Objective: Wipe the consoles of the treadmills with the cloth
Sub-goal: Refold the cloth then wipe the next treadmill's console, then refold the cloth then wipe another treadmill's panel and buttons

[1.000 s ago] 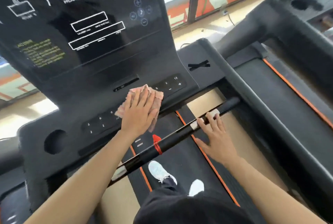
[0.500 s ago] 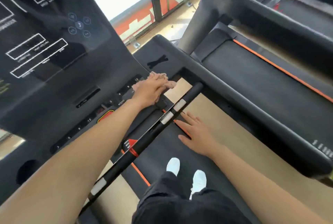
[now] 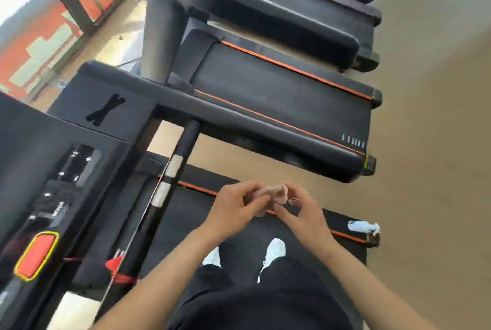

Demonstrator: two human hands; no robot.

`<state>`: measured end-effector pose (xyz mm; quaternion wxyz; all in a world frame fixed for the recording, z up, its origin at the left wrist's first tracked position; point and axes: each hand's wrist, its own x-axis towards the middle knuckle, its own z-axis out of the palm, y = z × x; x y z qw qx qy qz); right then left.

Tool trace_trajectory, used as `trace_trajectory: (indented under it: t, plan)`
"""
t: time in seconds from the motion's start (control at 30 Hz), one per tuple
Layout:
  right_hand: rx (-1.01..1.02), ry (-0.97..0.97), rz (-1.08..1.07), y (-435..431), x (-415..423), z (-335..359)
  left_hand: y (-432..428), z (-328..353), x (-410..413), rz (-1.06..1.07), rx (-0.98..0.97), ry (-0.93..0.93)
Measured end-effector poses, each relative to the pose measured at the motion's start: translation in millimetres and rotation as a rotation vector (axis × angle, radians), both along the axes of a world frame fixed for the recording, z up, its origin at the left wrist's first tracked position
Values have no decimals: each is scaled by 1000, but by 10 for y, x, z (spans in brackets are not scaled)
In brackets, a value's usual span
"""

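Observation:
The pink cloth [image 3: 276, 193] is bunched small between both hands, in front of my body above the treadmill belt. My left hand [image 3: 235, 208] grips its left side and my right hand [image 3: 305, 214] pinches its right side. The black console [image 3: 53, 170] of this treadmill lies at the left, with white key markings and a red stop button [image 3: 36, 255] ringed in yellow. Both hands are off the console, well to its right. A black handlebar [image 3: 170, 178] with two pale bands runs between the console and my hands.
A second treadmill [image 3: 279, 85] with orange belt stripes stands beyond the side rail, and a third behind it. A white spray bottle [image 3: 362, 226] lies at the rear right corner of my belt. Tan floor [image 3: 430, 117] stretches to the right. My white shoes [image 3: 273, 250] stand on the belt.
My left hand has lifted the cloth off the console and drawn it back. My right hand left the handlebar area and joined it on the cloth. The view swung right.

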<state>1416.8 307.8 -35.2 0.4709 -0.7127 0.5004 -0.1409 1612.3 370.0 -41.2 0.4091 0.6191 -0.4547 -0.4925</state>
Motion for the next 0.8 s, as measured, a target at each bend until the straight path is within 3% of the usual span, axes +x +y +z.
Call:
trace_trajectory:
  t: [0.17,0.53,0.8]
  plan:
    - [46,-80,-101,-46,-685,192,-177,173,-786,-40,29,156]
    - [136,-194,-367,-619,-2713,46,-1026,235,-2902,-49,178,57]
    - [80,-81,-189,-1355,-3661,-172,-1782,215,-3715,-11,171,-98]
